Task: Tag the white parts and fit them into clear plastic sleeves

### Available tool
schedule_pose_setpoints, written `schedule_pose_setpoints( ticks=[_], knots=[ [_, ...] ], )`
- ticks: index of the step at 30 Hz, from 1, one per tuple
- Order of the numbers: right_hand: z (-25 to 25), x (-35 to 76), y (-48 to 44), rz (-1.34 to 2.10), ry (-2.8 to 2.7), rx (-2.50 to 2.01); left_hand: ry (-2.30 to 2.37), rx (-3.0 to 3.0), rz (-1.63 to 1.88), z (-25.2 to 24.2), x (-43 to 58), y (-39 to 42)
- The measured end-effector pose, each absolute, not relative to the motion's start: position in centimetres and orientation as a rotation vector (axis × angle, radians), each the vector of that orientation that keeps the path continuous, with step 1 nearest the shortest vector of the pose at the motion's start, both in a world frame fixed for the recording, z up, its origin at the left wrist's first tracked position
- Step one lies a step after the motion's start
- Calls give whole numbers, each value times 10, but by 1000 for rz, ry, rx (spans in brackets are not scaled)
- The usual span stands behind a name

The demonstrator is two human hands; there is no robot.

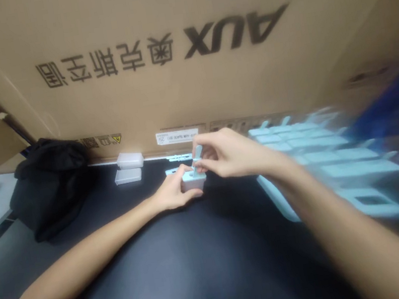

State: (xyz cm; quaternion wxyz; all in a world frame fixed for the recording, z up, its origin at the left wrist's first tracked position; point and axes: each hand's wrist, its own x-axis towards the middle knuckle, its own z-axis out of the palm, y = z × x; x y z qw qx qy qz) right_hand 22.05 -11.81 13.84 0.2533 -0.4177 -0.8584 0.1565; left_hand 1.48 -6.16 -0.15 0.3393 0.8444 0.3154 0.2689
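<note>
- The left hand point(171, 195) grips a small mold point(194, 184) from the side, fingers and thumb around its translucent body, near the middle of the black tabletop point(203, 261).
- The right hand point(217, 154) pinches an upright stick point(198, 153) between thumb and fingers, its lower end at the pale blue lid point(188, 176); whether it is fully seated I cannot tell.
- This piece, then, looks nearly put together (lid on, stick at its place).
- Just behind it lie a flat blue piece point(171, 172) and some thin blue parts point(180, 158), apparently unused.
- Farther left, two translucent cups point(130, 160) point(128, 175) stand lidless, so they seem left to do.
- To the right, rows of lidded molds point(346, 154) probably count as finished, though blur hides details.
- Beyond are a black cloth bundle point(50, 184) and a big cardboard box point(182, 91).
</note>
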Motion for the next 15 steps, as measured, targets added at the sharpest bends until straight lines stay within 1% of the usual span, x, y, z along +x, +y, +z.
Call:
schedule_pose_setpoints(
  ticks=[5,11,15],
  knots=[
    [135,222,-115,385,-2320,-1142,801,2211,704,-5,14,-59],
    [132,223,-117,453,-2296,-1172,755,2196,724,-10,14,-59],
    [126,220,-117,314,-2358,-1224,770,2224,694,-10,14,-57]
  ],
)
